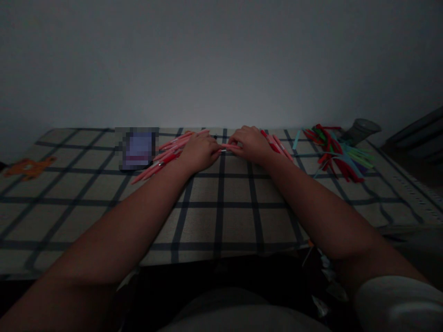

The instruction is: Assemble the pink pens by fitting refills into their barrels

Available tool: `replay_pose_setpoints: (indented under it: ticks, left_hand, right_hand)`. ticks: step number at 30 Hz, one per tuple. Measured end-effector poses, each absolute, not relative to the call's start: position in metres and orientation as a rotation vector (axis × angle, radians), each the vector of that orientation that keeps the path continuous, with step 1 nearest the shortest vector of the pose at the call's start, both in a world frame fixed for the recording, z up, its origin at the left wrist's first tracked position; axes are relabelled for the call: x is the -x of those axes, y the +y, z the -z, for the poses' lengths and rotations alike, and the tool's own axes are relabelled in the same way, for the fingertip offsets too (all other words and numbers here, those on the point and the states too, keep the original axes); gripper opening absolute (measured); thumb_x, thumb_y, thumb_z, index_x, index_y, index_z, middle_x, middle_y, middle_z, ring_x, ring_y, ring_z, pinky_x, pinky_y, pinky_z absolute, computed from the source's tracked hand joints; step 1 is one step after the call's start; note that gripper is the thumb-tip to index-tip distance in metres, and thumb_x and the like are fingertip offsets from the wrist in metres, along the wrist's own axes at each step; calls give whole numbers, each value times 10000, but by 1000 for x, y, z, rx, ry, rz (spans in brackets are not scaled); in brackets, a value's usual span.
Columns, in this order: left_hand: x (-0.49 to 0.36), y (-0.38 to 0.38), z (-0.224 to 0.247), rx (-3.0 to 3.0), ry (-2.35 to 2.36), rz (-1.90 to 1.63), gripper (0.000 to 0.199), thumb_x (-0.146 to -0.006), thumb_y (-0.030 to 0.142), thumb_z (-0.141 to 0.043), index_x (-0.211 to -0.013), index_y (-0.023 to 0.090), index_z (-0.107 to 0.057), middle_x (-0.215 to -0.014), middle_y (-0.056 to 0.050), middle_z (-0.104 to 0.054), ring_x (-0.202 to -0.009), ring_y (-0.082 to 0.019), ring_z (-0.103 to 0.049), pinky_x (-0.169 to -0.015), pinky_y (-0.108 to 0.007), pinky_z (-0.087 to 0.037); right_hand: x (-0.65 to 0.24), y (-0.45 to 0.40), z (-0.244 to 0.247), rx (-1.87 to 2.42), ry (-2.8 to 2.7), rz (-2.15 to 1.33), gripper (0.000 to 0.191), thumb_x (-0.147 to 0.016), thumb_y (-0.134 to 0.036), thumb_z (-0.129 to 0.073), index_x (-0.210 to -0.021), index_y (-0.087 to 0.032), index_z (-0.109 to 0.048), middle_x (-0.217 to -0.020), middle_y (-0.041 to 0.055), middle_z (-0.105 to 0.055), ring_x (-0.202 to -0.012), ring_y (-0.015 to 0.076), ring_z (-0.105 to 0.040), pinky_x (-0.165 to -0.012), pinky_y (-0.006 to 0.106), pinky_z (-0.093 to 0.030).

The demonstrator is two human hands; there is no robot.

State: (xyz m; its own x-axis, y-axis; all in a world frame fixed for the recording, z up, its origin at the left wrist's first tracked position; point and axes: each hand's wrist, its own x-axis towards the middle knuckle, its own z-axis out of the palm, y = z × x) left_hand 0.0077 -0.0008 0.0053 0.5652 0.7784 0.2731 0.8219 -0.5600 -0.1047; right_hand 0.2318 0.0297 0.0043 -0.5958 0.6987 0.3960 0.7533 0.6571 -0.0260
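Observation:
Near the back of the table, my left hand (200, 150) and my right hand (251, 144) face each other, fingers closed in a pinch. Between them they hold a slim pink pen (231, 146), with a short pale section showing in the gap. The fingers cover most of it, and dim light blurs its details. Several pink pens (171, 140) lie to the left of my left hand, along with a red pen (168, 160). Beside my right hand rest more pink pens (283, 147) and a red one (270, 140).
A phone-like device (138, 150), its screen blurred, stands at the left. Farther left lies an orange cut-out shape (29, 168). A heap of coloured strips (337, 154) and a tilted clear cup (362, 130) are on the right. A checked cloth (204, 221) covers the table, against a wall.

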Motion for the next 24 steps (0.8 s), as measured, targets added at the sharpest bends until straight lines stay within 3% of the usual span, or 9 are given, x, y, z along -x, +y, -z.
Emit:
replay_pose_setpoints:
  ticks: [12, 17, 24]
  left_hand:
    - [-7, 1, -4, 2555, -1358, 242, 385, -1095, 351, -495, -1251, 258, -834, -1233, -96, -832, -1356, -328, -642, -1189, -527, -443]
    - [-7, -1, -5, 2555, -1362, 269, 389, -1091, 359, -493, -1221, 251, -843, -1198, -114, -834, -1320, -348, -648, -1133, -543, -469]
    - [-7, -1, -5, 2549, -1372, 252, 376, -1093, 352, -506, -1238, 260, -840, -1219, -102, -834, -1352, -340, -640, -1166, -531, -450]
  right_hand:
    - [-232, 31, -4, 1166, -2515, 230, 324, -1098, -478, -616, -1081, -212, -802, -1065, 112, -778, -1074, 285, -595, -911, 383, -359]
    - [-233, 31, -3, 1160, -2505, 245, 337, -1104, -488, -603, -1075, -213, -796, -1069, 116, -776, -1081, 290, -594, -911, 384, -358]
    - [-233, 32, -3, 1157, -2518, 223, 385, -1117, -514, -563, -1093, -210, -798, -1075, 121, -777, -1091, 294, -591, -916, 391, -350]
